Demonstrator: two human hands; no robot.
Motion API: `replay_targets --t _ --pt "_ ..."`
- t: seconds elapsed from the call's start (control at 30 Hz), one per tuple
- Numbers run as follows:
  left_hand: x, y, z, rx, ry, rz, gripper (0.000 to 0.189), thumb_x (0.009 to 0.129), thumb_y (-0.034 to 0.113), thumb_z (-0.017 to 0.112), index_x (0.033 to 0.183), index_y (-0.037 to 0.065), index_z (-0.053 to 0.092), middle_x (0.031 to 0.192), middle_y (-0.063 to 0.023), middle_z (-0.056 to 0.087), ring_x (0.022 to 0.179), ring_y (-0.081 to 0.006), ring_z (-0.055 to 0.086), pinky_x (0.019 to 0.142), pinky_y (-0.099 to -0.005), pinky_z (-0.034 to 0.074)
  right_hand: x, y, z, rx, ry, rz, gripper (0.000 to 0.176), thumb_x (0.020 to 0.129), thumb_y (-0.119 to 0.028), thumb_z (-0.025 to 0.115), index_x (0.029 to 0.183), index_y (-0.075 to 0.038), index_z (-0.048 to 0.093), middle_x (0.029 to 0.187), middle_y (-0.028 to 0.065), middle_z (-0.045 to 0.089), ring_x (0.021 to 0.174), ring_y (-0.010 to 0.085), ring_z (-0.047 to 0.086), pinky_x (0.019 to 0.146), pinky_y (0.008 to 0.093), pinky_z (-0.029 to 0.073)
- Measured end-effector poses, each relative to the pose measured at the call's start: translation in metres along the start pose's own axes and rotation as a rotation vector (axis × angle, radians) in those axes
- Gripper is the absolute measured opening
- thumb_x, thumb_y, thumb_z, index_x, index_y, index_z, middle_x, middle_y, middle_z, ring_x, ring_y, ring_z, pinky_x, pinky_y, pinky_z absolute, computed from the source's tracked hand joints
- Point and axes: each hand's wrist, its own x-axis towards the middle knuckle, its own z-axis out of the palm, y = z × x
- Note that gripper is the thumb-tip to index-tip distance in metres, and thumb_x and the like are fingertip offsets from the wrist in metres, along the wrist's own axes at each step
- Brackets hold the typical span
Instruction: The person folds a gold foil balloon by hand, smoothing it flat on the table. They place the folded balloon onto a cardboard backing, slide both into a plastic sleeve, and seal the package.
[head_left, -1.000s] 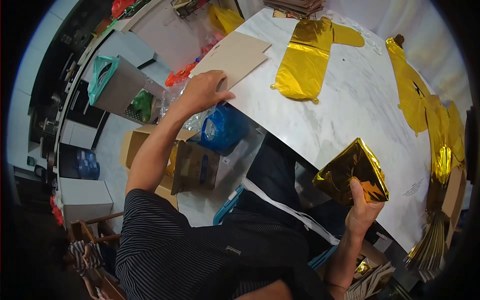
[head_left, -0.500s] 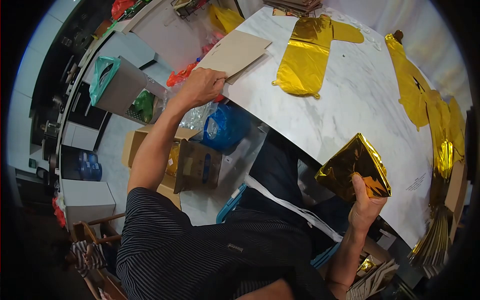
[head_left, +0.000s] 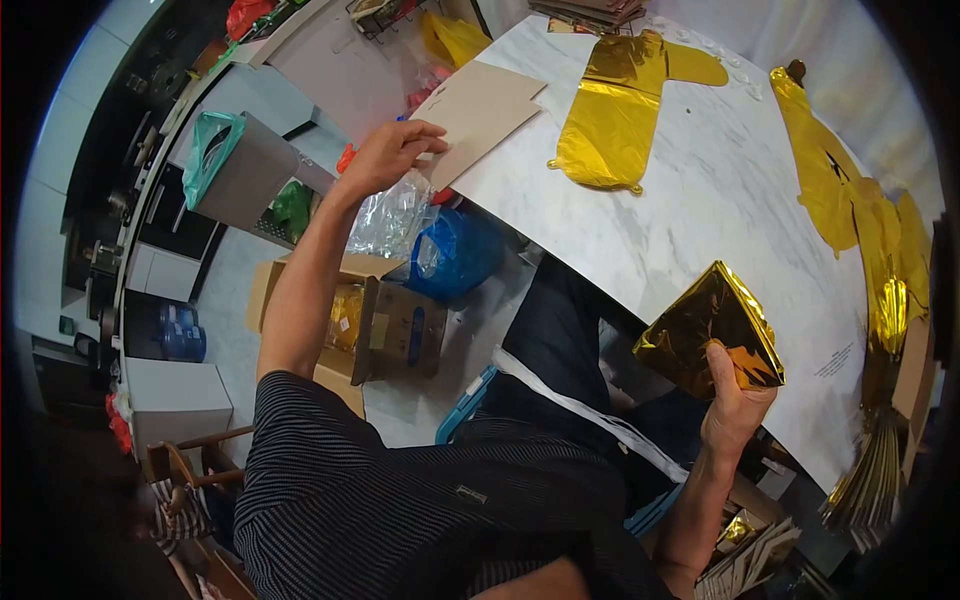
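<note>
My right hand is closed round a folded gold foil balloon, thumb on top, over the near edge of the marble-patterned table. At the table's left corner, my left hand has its fingers loosely apart, fingertips right at the edge of flat brown cardboard sheets. Those sheets overlap one another and reach slightly past the table edge. Beyond them, a flat gold foil balloon lies spread out, its narrower arm pointing right.
More gold foil balloons hang along the table's right side. A cardboard stack sits at the far edge. Below on the left are an open carton, a blue plastic bag and a bin. A person in stripes is at lower left.
My left hand has loosened from the cardboard, its fingers spreading as it shifts slightly left and up. The cardboard sheets now lie flatter on the table. My right hand stays nearly still with the foil balloon.
</note>
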Motion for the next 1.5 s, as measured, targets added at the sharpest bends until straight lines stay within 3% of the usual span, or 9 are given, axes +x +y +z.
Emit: replay_targets --t 0.07,0.13,0.2,0.27,0.67,1.07,1.2,1.27,1.5 --pt "0.01 -0.012 -0.011 0.028 0.034 0.028 0.035 0.1 0.019 0.07 0.123 -0.007 0.072 0.117 -0.0206 0.076 0.109 -0.0259 0.073 0.092 -0.0384 0.057 0.001 -0.001 0.001 -0.007 -0.003 -0.008 0.026 0.094 0.004 0.075 0.12 0.001 0.072 0.107 0.0053 0.075 0.093 0.0107 0.07 0.089 0.0252 0.055" --pt "0.028 -0.03 -0.027 0.555 0.441 0.053 0.047 0.094 0.03 0.08 0.124 -0.005 0.072 0.117 -0.0154 0.076 0.108 -0.0214 0.073 0.088 -0.0331 0.058 0.0 -0.002 0.002 -0.024 0.004 0.019 0.027 0.094 0.004 0.076 0.121 0.0 0.072 0.108 0.0057 0.076 0.094 0.0112 0.07 0.09 0.0259 0.056" --pt "0.05 -0.058 -0.035 0.612 0.519 0.035 0.052 0.086 0.036 0.087 0.118 -0.004 0.077 0.106 -0.013 0.079 0.097 -0.0189 0.075 0.081 -0.0303 0.058 0.001 -0.002 0.003 -0.029 0.003 0.008 0.027 0.094 0.003 0.076 0.121 0.0 0.072 0.108 0.0059 0.076 0.093 0.0113 0.07 0.09 0.0262 0.056" --pt "0.06 -0.067 -0.039 0.297 0.119 -0.294 0.047 0.084 0.034 0.088 0.108 -0.005 0.079 0.093 -0.0147 0.08 0.083 -0.0207 0.076 0.076 -0.0322 0.058 0.003 -0.002 0.005 -0.03 0.008 -0.007 0.027 0.094 0.003 0.076 0.121 0.0 0.072 0.108 0.006 0.076 0.093 0.0114 0.07 0.09 0.0264 0.056" --pt "0.047 -0.05 -0.025 0.592 0.46 -0.32 0.029 0.078 0.034 0.087 0.091 0.009 0.084 0.087 -0.0108 0.081 0.082 -0.026 0.077 0.073 -0.0415 0.057 0.003 0.002 0.005 -0.054 0.026 -0.013 0.025 0.094 0.003 0.076 0.119 0.0 0.072 0.107 0.0049 0.075 0.094 0.0105 0.07 0.091 0.0254 0.056" --pt "0.03 -0.089 -0.051 0.128 0.24 -0.307 0.034 0.078 0.026 0.094 0.073 0.002 0.07 0.063 -0.0043 0.067 0.054 -0.0105 0.063 0.046 -0.0283 0.044 0.002 0.002 0.007 -0.057 0.019 -0.026 0.027 0.094 0.003 0.076 0.121 0.001 0.072 0.111 0.007 0.076 0.097 0.0124 0.071 0.094 0.0266 0.055" --pt "0.021 -0.086 -0.038 0.109 0.378 -0.223 0.034 0.079 0.023 0.094 0.072 0.002 0.068 0.067 -0.0057 0.068 0.055 -0.0128 0.065 0.048 -0.0281 0.05 0.002 0.003 0.007 -0.092 0.018 -0.033 0.027 0.094 0.002 0.076 0.121 0.001 0.072 0.111 0.0077 0.076 0.097 0.0131 0.071 0.094 0.0275 0.056" --pt "0.017 -0.075 -0.032 -0.035 0.354 -0.369 0.029 0.085 0.019 0.091 0.083 0.003 0.067 0.081 -0.0066 0.07 0.065 -0.0141 0.068 0.058 -0.0263 0.059 0.001 0.003 0.008 -0.096 0.021 -0.041 0.027 0.095 0.002 0.076 0.121 0.001 0.072 0.111 0.0078 0.076 0.097 0.013 0.071 0.094 0.0276 0.056" --pt "0.013 -0.083 -0.031 -0.304 0.242 -0.388 0.023 0.087 0.006 0.086 0.097 -0.001 0.067 0.082 -0.0078 0.071 0.067 -0.0162 0.07 0.063 -0.0272 0.063 0.001 0.002 0.009 -0.095 0.027 -0.056 0.026 0.095 0.001 0.076 0.12 0.001 0.072 0.109 0.0074 0.076 0.094 0.0125 0.071 0.091 0.0269 0.057"
